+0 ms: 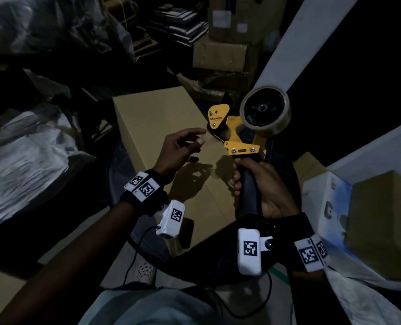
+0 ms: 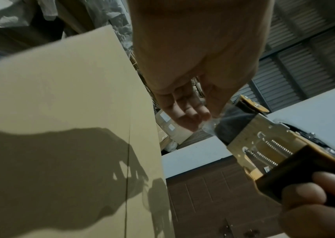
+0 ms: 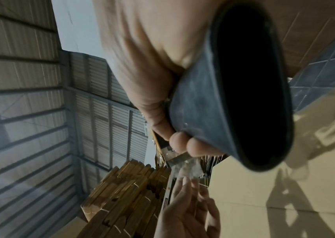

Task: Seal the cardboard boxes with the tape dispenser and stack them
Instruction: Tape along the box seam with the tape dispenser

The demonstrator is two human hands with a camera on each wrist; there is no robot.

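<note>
A large closed cardboard box (image 1: 162,127) lies in front of me; its top shows in the left wrist view (image 2: 60,112) with hand shadows across it. My right hand (image 1: 248,184) grips the black handle (image 3: 233,96) of a yellow tape dispenser (image 1: 239,137), held above the box's right edge. A roll of clear tape (image 1: 265,109) sits on the dispenser. My left hand (image 1: 200,136) reaches to the dispenser's front, where thumb and fingers pinch the crumpled loose tape end (image 2: 210,124). That tape end (image 3: 187,169) also shows in the right wrist view.
Stacked cardboard boxes (image 1: 223,43) stand behind. White sacks (image 1: 25,156) fill the left side. On the right are a white carton (image 1: 326,207) and a brown box (image 1: 382,219). Flat cardboard (image 1: 7,289) lies on the floor. A white beam (image 1: 300,38) slants overhead.
</note>
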